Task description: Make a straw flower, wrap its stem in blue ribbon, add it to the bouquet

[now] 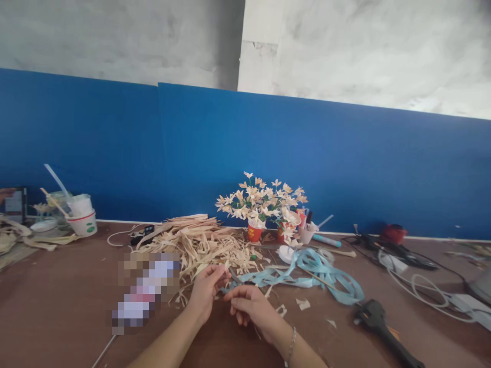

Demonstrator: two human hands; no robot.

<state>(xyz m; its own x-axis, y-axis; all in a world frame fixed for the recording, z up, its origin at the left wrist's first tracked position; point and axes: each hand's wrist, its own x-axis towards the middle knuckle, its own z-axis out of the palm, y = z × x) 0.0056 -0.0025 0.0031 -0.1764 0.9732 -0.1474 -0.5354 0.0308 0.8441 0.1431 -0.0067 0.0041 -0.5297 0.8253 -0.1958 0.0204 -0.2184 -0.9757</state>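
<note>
My left hand [210, 287] is closed in a pinch above the table, with a small pale piece of dried husk [227, 265] showing at its fingertips. Close beside it, my right hand [251, 309] has its thumb and forefinger together; whatever they hold is too small to make out. Just beyond the fingers lies a dark-handled tool, perhaps scissors [249, 282], partly hidden. Dried husk strips [215, 243] are heaped behind my left hand. Pale blue ribbon [337, 283] lies in loops to the right of my right hand.
Husk flowers [261, 202] stand in red cups [254, 231] against a blue partition [245, 138]. A black glue gun [378, 319] lies on the right, near white cables [425, 294]. On the left are a white cup [83, 225] and a blurred-out phone-like object [146, 294] with a cord.
</note>
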